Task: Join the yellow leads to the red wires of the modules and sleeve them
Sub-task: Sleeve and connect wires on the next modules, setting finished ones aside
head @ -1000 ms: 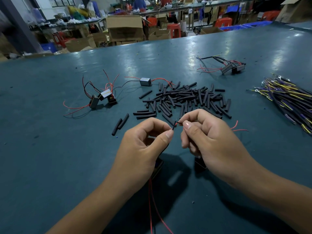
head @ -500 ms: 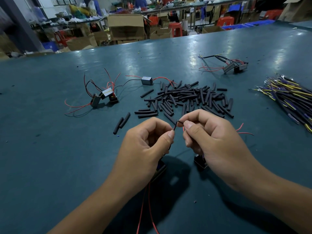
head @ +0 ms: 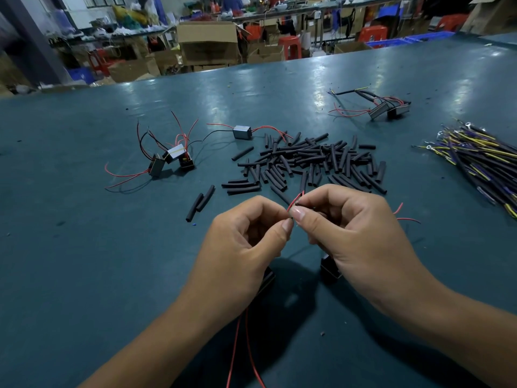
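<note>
Two hands meet: left hand (head: 240,242) and right hand (head: 352,233) fingers (head: 298,212) pinch the red wire (head: 296,200) arching between their tips.

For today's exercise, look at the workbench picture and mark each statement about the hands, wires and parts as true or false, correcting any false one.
1. Both hands pinch a red wire between them. True.
2. The pile of black sleeves lies beyond the hands. True.
3. The bundle of yellow leads lies at the table's left edge. False: it lies at the right.
4. The left hand rests flat on the table. False: its fingers are curled, pinching the wire.
5. The right hand has its thumb and forefinger closed on the wire. True.
</note>
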### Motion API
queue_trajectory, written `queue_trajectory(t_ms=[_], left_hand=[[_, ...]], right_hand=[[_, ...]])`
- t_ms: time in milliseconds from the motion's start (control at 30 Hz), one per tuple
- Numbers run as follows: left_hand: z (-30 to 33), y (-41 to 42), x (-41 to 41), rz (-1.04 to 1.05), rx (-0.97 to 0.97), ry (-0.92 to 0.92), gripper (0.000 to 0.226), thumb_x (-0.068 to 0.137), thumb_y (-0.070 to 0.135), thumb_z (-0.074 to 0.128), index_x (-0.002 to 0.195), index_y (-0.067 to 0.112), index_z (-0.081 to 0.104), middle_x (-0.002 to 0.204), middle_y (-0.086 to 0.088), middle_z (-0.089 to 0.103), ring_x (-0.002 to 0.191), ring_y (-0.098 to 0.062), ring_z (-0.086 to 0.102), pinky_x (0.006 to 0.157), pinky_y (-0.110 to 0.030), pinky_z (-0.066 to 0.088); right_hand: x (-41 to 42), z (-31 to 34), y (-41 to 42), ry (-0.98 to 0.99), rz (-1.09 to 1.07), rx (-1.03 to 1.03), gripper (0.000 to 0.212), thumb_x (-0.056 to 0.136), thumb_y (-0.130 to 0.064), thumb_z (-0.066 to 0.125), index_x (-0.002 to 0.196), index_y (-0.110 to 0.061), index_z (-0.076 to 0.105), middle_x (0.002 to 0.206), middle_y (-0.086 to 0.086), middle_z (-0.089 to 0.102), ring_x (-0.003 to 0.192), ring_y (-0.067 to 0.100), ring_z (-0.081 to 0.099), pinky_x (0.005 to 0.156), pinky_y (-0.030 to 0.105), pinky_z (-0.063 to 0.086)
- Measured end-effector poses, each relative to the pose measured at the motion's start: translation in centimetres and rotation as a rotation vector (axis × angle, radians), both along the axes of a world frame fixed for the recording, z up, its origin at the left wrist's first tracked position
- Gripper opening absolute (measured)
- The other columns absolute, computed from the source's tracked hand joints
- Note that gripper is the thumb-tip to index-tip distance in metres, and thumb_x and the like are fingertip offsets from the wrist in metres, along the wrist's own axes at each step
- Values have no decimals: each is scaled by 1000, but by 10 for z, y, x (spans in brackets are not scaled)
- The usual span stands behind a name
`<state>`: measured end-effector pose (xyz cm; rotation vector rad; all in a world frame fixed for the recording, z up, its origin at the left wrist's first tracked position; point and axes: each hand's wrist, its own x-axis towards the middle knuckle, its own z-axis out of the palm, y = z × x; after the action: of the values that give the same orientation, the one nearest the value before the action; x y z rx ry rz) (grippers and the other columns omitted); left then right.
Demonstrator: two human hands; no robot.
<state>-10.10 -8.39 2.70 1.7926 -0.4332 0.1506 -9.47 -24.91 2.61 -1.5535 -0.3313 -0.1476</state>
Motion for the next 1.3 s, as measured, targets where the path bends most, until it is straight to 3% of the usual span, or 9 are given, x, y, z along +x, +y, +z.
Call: queue_trajectory(t_ms=[200, 433, 567, 833, 933, 1033, 1167, 1233, 1300], left_hand=[[6, 0, -1, 36, -8, -28, 8, 91, 20, 63, 85, 18, 68, 70, -7, 63, 63, -26, 58, 59, -40, 49], [32, 10, 1, 113, 354, -258, 13, 91, 30, 62, 79, 26, 63, 69, 13, 57, 63, -12, 50, 58, -20, 40], [42, 12, 2, 89, 534, -287, 13, 90, 34, 60, 79, 26, 61, 71, 18, 55, 62, -6, 48, 57, -12, 34], [59, 15, 3, -5, 757, -331, 15, 92, 24, 59, 77, 20, 60, 68, 14, 50, 66, 1, 47, 61, -11, 33], [61, 13, 4, 24, 751, -210, 21, 92, 26, 61, 72, 21, 61, 57, 13, 48, 54, -2, 44, 51, -13, 31], [59, 7, 5, 105, 615, 134, 25, 83, 29, 57, 66, 11, 62, 43, 10, 35, 36, -7, 27, 36, -14, 21], [59, 4, 5, 141, 533, 329, 25, 72, 34, 58, 59, 13, 61, 54, 0, 35, 47, -16, 28, 45, -23, 23], [60, 4, 3, 154, 499, 349, 26, 78, 29, 63, 61, 9, 61, 59, -8, 39, 54, -17, 31, 51, -28, 25], [58, 4, -7, 187, 581, 169, 25, 84, 28, 63, 64, 12, 63, 49, 2, 48, 42, -8, 34, 43, -21, 27]], right_hand=[[0, 2, -3, -63, -3, -78, 7, 88, -13, 72, 82, -15, 74, 68, 7, 68, 59, 9, 56, 55, 23, 47], [-1, 1, -7, -163, 23, -251, 7, 89, -26, 70, 83, -23, 72, 65, -1, 64, 57, 6, 53, 54, 24, 46], [-2, 1, -7, -182, 28, -287, 7, 89, -29, 69, 85, -24, 72, 69, 0, 66, 62, 23, 60, 55, 38, 50], [-5, 6, -7, -222, 52, -334, 7, 90, -21, 70, 84, -21, 73, 67, 2, 66, 62, 27, 58, 56, 39, 47], [-6, 6, -6, -260, 41, -366, 8, 90, -16, 72, 82, -20, 73, 65, -2, 64, 58, 19, 56, 53, 30, 46], [-9, 5, -4, -345, -11, -482, 12, 88, -13, 74, 80, -22, 73, 61, -8, 60, 53, 3, 48, 52, 14, 36], [-11, 5, -2, -446, -64, -586, 9, 86, -10, 76, 84, -19, 75, 68, -10, 67, 62, 6, 59, 55, 15, 41], [-11, 5, -3, -445, -66, -578, 8, 86, -11, 75, 84, -19, 75, 68, -9, 67, 61, 8, 59, 55, 18, 42], [-9, 5, -5, -400, -54, -530, 9, 88, -14, 73, 82, -20, 73, 64, -7, 64, 57, 10, 56, 53, 21, 43]])
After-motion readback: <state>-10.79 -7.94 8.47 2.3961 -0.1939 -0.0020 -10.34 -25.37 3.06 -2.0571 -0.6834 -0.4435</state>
